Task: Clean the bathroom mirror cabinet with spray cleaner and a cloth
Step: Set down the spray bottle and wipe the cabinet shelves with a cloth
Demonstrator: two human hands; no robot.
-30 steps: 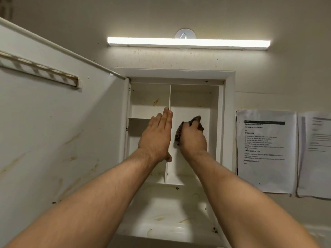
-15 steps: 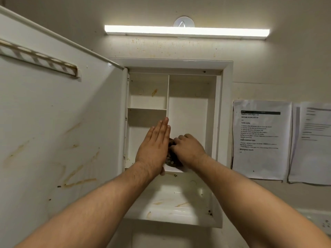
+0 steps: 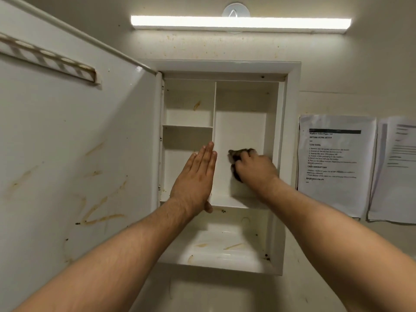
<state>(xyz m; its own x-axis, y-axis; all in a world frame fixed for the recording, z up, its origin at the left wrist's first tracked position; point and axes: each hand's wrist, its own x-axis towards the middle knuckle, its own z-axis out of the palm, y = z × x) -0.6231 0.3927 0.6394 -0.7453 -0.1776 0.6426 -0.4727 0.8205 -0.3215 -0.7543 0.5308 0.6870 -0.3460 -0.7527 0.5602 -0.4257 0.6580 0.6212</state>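
The white wall cabinet (image 3: 290, 131) stands open, its stained door (image 3: 78, 143) swung out to the left. Inside, a vertical divider (image 3: 213, 113) splits the upper part, with a shelf (image 3: 188, 126) on the left. My left hand (image 3: 195, 179) lies flat with straight fingers against the divider's front edge. My right hand (image 3: 254, 170) grips a dark crumpled cloth (image 3: 236, 154) and presses it on the back panel of the right compartment. Brown streaks mark the door and the cabinet's bottom floor (image 3: 220, 248). No spray bottle is in view.
A lit tube lamp (image 3: 240, 23) hangs above the cabinet. Two printed sheets (image 3: 335, 163) are taped to the wall on the right. A striped strip (image 3: 45, 57) runs across the top of the door. Dark specks lie in the lower right corner of the cabinet.
My right hand carried the cloth from low beside the divider up and rightward across the back panel. The left hand stayed on the divider. The view tilted slightly upward.
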